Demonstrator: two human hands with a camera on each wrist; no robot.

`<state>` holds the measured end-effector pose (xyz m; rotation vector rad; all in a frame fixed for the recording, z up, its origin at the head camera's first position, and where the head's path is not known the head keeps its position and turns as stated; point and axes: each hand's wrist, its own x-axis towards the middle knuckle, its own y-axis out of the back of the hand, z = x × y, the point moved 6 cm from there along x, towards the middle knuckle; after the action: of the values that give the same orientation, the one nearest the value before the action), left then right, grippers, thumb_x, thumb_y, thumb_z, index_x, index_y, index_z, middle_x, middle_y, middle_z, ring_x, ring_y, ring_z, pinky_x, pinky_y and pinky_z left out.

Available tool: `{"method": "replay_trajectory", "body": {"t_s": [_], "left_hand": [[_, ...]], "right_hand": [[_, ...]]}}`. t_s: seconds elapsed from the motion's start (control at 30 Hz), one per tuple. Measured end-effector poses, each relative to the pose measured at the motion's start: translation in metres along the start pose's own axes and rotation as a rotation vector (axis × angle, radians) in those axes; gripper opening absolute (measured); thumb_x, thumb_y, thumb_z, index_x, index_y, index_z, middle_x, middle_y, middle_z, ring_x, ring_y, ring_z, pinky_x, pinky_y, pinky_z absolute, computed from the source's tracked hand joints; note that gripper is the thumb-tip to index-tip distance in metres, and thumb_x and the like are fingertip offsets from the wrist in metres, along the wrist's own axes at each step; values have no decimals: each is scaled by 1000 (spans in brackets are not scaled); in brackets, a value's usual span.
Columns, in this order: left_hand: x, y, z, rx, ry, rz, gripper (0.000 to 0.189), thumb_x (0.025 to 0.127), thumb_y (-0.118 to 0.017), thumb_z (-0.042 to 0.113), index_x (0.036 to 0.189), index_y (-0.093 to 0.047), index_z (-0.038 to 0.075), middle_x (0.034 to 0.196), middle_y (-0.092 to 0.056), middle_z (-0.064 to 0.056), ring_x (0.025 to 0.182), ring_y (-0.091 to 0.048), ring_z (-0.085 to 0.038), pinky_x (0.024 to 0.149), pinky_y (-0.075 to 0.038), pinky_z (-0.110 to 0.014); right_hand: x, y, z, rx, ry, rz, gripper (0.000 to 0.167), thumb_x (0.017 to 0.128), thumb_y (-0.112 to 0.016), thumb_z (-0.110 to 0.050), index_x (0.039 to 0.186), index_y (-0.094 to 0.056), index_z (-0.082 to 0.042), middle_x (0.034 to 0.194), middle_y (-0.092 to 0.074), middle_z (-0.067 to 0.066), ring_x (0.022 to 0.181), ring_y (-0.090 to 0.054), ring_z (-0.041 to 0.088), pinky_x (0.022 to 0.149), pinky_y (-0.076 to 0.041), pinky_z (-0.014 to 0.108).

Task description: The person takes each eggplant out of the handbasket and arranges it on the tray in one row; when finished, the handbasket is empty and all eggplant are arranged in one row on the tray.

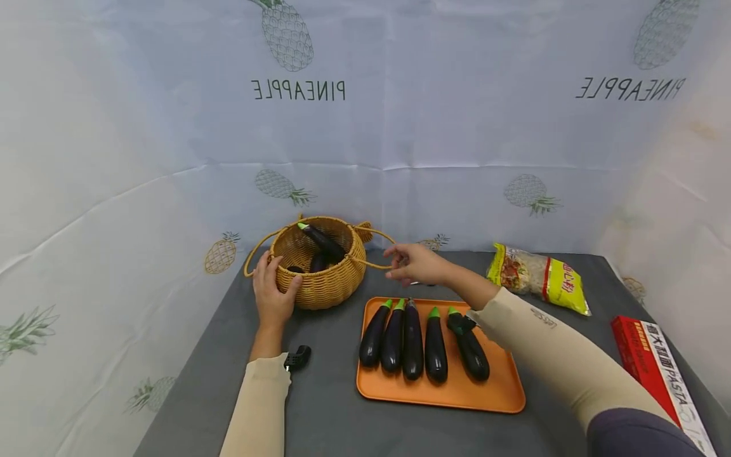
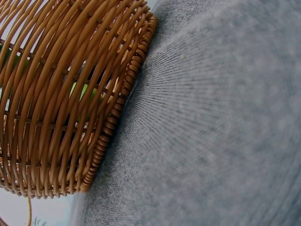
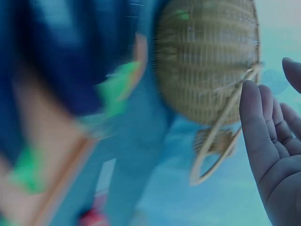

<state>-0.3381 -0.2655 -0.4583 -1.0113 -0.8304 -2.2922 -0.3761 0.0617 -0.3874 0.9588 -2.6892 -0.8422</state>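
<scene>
A round wicker basket [image 1: 322, 292] with looped handles stands at the back left of the table; its woven side fills much of the left wrist view. Inside lie dark purple eggplants [image 1: 324, 242], one leaning toward the rim with its green end up. My left hand [image 1: 273, 298] rests against the basket's left side, fingers and thumb spread. Beside the right handle [image 1: 374, 263] is my right hand [image 1: 419, 263], its fingers loosely extended and thumb apart in the right wrist view. An orange tray [image 1: 440, 397] nearer me bears several eggplants [image 1: 412, 343] side by side.
A yellow-and-clear food packet [image 1: 537, 276] lies at the back right. A red pasta box [image 1: 657, 374] lies along the right edge. The grey table [image 1: 331, 412] meets a pineapple-print cloth behind. A small shiny object partly shows below the right wrist.
</scene>
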Motion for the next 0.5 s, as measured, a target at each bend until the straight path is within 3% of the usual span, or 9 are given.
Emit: {"method": "replay_trajectory", "body": {"t_s": [0.17,0.27,0.5], "left_hand": [[-2,-1,-2,1,6,-8,75,88,-53,68,133,-54,8,151,-35,-15,139,-28,-36,111,-9,-59],[-5,-2,-4,6,15,-8,75,87,-53,68,133,-54,9,151,-36,-14,138,-28,-37,111,-10,-60],[-3,-5,-6,-7,-3,14,74,89,-53,66,132,-54,6,151,-36,-15,138,-29,-36,110,-10,-62]], "right_hand": [[62,-7,-46,-31,117,-21,42,93,-68,-16,131,-54,-5,99,-60,11,86,-63,30,72,-55,42],[100,-20,-66,-87,133,-53,39,92,-69,-18,129,-57,-8,99,-61,8,86,-63,26,75,-54,43],[177,-65,-90,-367,195,-183,36,92,-69,-17,126,-62,-11,100,-63,1,86,-60,14,73,-50,28]]}}
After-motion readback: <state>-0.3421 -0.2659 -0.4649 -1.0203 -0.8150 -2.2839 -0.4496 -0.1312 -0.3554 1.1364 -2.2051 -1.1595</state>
